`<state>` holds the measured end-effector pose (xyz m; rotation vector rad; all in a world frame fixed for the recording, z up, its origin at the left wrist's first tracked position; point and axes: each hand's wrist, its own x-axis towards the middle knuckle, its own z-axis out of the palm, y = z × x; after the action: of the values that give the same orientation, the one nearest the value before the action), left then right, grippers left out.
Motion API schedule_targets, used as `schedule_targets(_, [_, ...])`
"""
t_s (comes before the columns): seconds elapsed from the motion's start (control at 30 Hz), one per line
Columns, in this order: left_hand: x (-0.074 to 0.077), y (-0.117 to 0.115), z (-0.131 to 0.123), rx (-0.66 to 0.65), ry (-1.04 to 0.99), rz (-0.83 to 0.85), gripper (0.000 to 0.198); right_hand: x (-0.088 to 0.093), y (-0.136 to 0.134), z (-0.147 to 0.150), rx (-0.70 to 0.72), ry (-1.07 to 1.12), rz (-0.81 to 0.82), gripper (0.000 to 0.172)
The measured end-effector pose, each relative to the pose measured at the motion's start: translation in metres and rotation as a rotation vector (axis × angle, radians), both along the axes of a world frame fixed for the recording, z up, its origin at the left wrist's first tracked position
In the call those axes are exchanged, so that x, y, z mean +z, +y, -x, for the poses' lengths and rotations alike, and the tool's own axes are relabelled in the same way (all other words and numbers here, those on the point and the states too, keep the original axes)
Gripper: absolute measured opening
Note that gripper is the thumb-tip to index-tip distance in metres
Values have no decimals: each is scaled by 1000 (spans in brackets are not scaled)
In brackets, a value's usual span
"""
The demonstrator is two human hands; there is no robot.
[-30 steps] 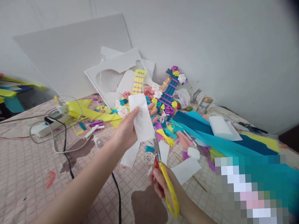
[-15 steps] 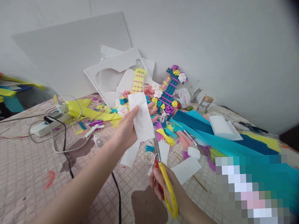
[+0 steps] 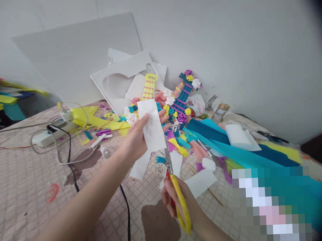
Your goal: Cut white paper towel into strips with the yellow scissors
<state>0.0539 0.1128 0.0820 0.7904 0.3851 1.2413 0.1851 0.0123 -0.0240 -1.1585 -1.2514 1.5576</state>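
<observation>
A strip of white paper [image 3: 153, 129] is held up over the table by my left hand [image 3: 136, 137], thumb in front and the other fingers behind it. My right hand [image 3: 180, 196] grips a pair of scissors [image 3: 177, 191] with yellow and red handles. Their blades point up and away, close by the strip's lower right edge; whether they touch it I cannot tell. Below the strip lie more white paper pieces [image 3: 201, 182] and a clear tape spool [image 3: 160, 170]. Beyond it, paper flowers surround a yellow guitar neck [image 3: 149, 86] and a blue one [image 3: 182, 98].
A power strip [image 3: 51, 134] with tangled cables lies at the left, near yellow crepe paper [image 3: 88, 116]. Long teal and blue paper sheets [image 3: 217, 139] and a white roll [image 3: 238, 136] are on the right. Cut foam board [image 3: 126, 67] leans on the wall; a glass jar [image 3: 221, 111] stands there.
Almost nothing differs. Both hands, the white paper strip and the scissors have shifted very slightly to the left.
</observation>
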Motion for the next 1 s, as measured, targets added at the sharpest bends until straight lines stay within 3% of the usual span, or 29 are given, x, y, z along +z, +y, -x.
schedule_targets(1.0, [0,4,1,20,-8,48,43,-2,4,-1,-38,2,41,50])
